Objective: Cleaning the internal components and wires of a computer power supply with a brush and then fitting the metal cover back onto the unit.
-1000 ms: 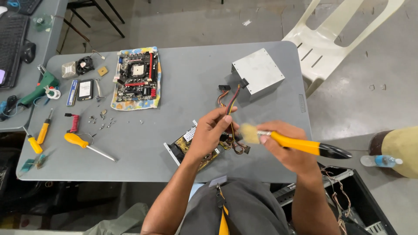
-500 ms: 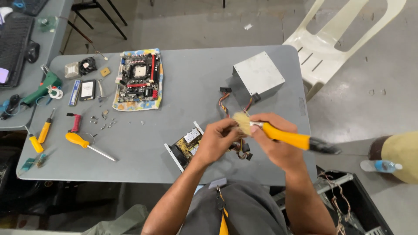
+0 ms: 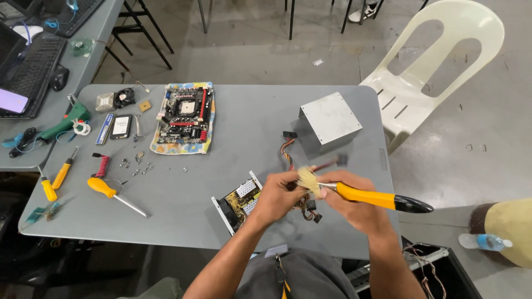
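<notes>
The right hand [image 3: 354, 207] was closed around a yellow-handled brush [image 3: 366, 195]; its bristles met the cable bundle [image 3: 293, 166] pinched in the left hand [image 3: 280, 194], above the opened power supply board [image 3: 239, 202] at the table's [image 3: 249, 133] near edge.

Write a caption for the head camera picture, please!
Right hand brushes cables held by left hand with a yellow-handled brush above an opened power supply.

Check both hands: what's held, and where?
Right hand grips the yellow-handled brush near its bristle end. Left hand holds the power supply's cable bundle.
</notes>
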